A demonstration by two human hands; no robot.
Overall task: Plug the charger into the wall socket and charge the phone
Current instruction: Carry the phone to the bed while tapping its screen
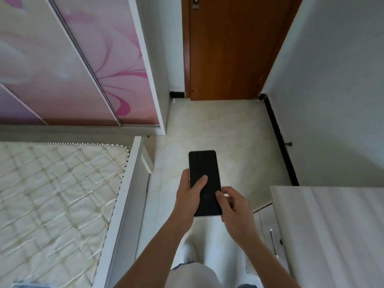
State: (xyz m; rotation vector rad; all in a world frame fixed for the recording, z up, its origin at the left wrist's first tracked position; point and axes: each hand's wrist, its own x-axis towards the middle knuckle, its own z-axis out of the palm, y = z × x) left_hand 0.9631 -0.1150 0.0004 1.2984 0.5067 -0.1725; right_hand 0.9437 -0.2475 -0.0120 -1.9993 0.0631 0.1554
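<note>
I am holding the smartphone (pixel 204 181) in my left hand (pixel 188 197), that grip wrapping its lower left edge, thumb lying on the dark screen. My right hand (pixel 235 208) is pinching its lower right corner. Its long axis is running from six to twelve o'clock, bottom end nearest me. No charger or wall socket is showing.

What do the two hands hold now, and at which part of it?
The flat black phone with its dark screen up. The left hand grips its lower left edge, thumb on the screen; the right hand pinches its lower right edge.
</note>
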